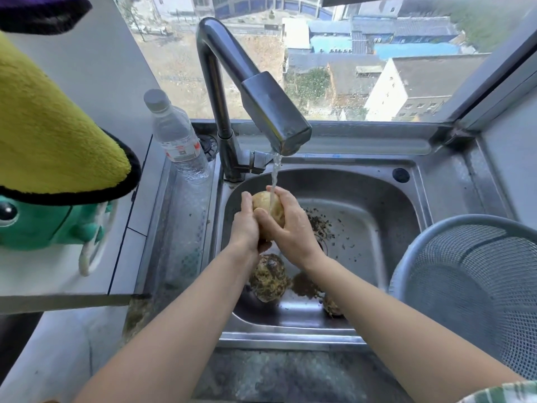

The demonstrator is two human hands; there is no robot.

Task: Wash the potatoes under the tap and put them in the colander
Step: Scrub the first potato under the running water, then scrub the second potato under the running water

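Potato (268, 212), wet and pale, is held between the left hand (245, 225) and right hand (290, 225), both curled round it in the stream from the tap (273, 123), above the sink (377, 205). It looks firm, weighty and slippery, so a grip round its broad middle seems safest. A muddy potato (267, 277) and a smaller potato (332, 305) lie below; the colander (470, 280) stands right of the sink.

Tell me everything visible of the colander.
The colander is a round bowl of fine grey mesh with a smooth grey rim, metal by its look. It stands upright just right of the sink basin, cut off by the picture's edge. No potato shows inside. The left hand and right hand are clear of it.
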